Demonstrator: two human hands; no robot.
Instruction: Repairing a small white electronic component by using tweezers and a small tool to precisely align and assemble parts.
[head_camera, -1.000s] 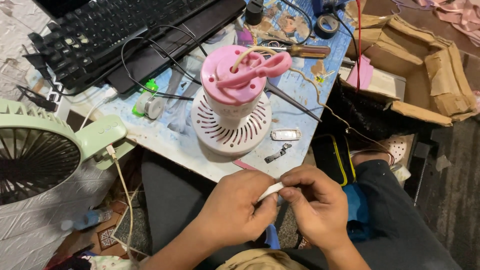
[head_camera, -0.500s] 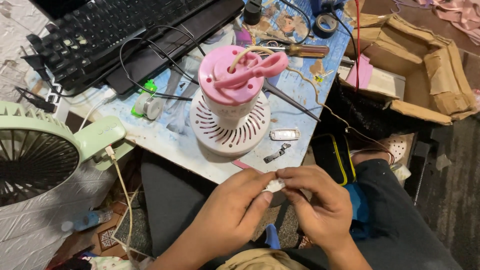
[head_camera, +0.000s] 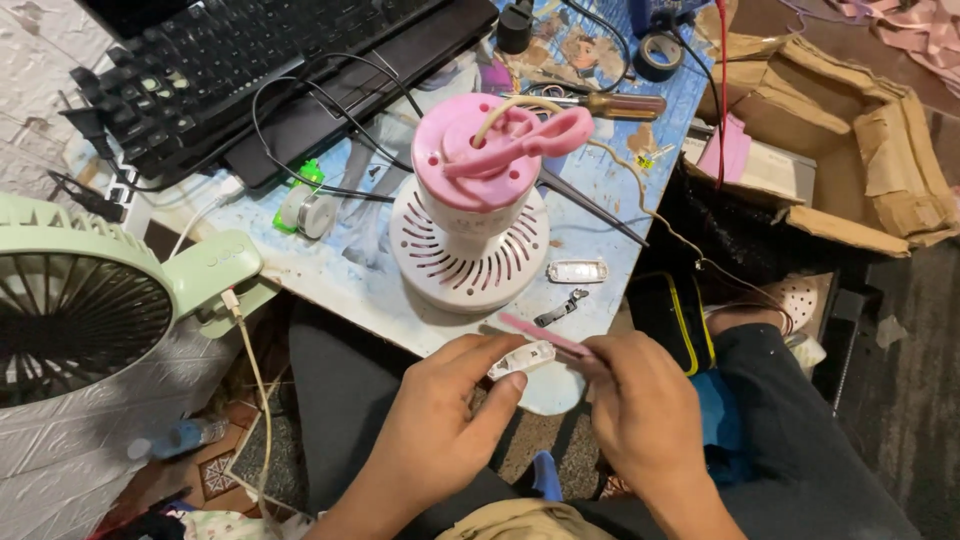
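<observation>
My left hand (head_camera: 440, 420) pinches a small white plastic switch piece (head_camera: 524, 358) just below the table's front edge. My right hand (head_camera: 640, 415) holds a thin pink stick tool (head_camera: 545, 334) whose tip rests on that white piece. Just above both hands stands a pink and white round fan motor housing (head_camera: 470, 215) with a slotted white base, a cream wire running out of its top. A small white oval cover (head_camera: 577, 271) and a little dark metal clip (head_camera: 560, 308) lie on the table to its right.
A black keyboard (head_camera: 230, 70) sits at the back left with black cables trailing. A green desk fan (head_camera: 90, 300) stands at the left. A screwdriver (head_camera: 610, 103), tape roll (head_camera: 658, 55) and torn cardboard box (head_camera: 850, 140) are at the right.
Both hands have risen toward the table edge. The right hand now holds the pink stick against the white piece, which earlier was pinched between both hands.
</observation>
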